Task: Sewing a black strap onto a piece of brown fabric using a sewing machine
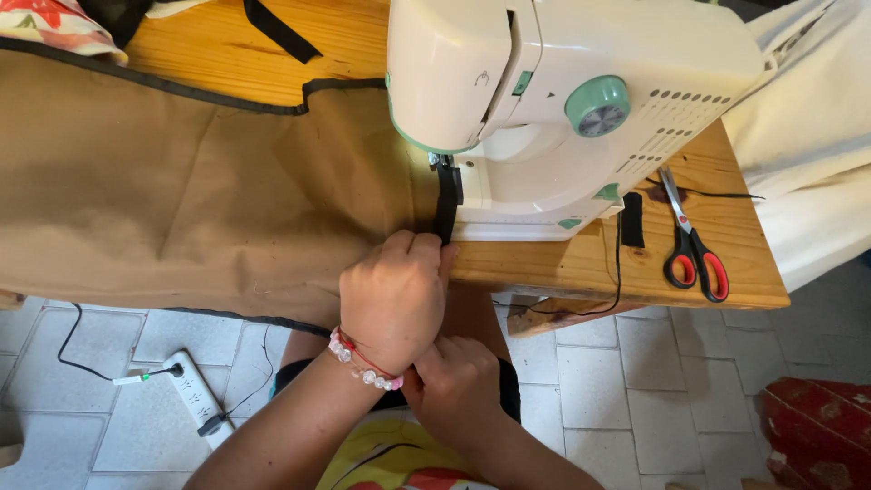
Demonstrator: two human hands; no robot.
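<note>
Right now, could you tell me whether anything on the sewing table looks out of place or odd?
Nothing is spilled or damaged. The red-handled scissors lie close to the table's front edge, and a small black strip lies loose beside them. The tan fabric lies flat under the sewing machine.

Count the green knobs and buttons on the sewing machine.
4. A big round dial on the machine's top, a small tab left of it, and two buttons near the base, one above the other. Others may be hidden.

Your left hand [395, 295] covers the black strap [445, 204] below the needle; your right hand [456, 386] hides its own fingertips and whatever they pinch.
</note>
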